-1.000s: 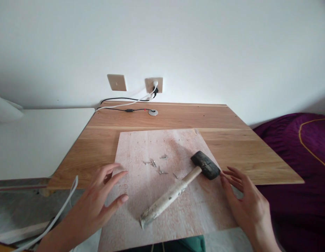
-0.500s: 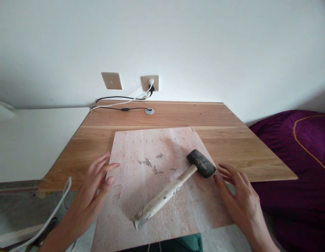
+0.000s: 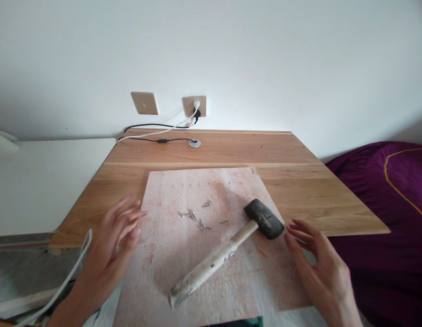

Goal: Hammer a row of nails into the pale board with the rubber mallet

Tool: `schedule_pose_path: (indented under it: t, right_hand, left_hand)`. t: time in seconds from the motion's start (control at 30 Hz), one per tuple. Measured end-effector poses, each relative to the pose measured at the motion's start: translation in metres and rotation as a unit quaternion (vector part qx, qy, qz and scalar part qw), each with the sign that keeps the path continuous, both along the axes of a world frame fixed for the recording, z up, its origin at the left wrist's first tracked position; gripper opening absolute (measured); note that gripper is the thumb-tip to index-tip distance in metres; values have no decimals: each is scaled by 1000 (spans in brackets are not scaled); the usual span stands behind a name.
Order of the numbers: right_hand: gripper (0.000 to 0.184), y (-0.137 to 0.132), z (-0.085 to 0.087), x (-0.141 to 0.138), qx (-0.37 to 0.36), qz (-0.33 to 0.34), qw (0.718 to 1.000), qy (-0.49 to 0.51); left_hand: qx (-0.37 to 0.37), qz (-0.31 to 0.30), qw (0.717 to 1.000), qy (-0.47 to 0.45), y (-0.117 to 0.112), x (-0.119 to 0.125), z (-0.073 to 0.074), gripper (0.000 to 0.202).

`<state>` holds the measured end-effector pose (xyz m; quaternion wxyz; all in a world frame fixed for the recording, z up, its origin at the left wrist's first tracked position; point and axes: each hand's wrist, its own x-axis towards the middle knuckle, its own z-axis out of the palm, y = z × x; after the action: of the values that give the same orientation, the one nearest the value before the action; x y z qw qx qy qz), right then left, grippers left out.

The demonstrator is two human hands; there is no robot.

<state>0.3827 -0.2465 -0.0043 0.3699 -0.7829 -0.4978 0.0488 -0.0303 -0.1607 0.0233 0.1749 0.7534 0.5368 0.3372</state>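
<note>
A rubber mallet (image 3: 211,262) lies slantwise on a thin, whitish wooden board (image 3: 156,236), its black head to the upper right and its paint-worn handle toward me. Behind the handle, several small screws (image 3: 191,215) are scattered on the board. A row of small holes runs near the board's far edge. My left hand (image 3: 111,245) hovers at the board's left edge, fingers stretched and apart, holding nothing. On the other side, my right hand (image 3: 320,263) is by the right edge, close to the mallet head, with its fingers spread and nothing in them.
The board rests on a wooden desk (image 3: 333,195) against a white wall. Cables (image 3: 156,134) run along the desk's back from a wall socket (image 3: 194,106). A white surface (image 3: 50,181) adjoins at left, with a white cable (image 3: 74,268) hanging below. Purple fabric (image 3: 384,263) lies right.
Both hands have drawn slightly outward, the left hand leftward and the right hand to the right. The board, mallet and screws appear a little nearer to me.
</note>
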Motion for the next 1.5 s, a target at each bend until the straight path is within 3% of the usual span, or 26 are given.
schedule_pose_path:
  t: [0.47, 0.77, 0.9, 1.03, 1.17, 1.33, 1.5]
  right_hand:
    - [41, -18, 4, -8, -13, 1, 1000, 0]
    - [41, -16, 3, 2, -17, 9, 1000, -12]
    - [38, -17, 10, -8, 6, -17, 998, -56]
    - [29, -19, 21, -23, 30, 9, 998, -49]
    - [23, -18, 24, -26, 49, 53, 997, -19]
    - [28, 12, 30, -1, 27, 48, 998, 12]
    - [35, 84, 38, 32, -8, 86, 996, -27]
  left_hand:
    - [26, -8, 998, 52, -3, 2, -1, 28]
    - [72, -55, 989, 115, 4, 14, -5, 25]
    - [100, -138, 975, 144, 16, 27, 6, 23]
    - [139, -240, 935, 221, 30, 49, 18, 30]
    - [153, -271, 905, 290, 41, 65, 24, 33]
    - [149, -266, 918, 254, 53, 63, 14, 25]
    - [139, -240, 942, 192, 63, 44, -6, 41]
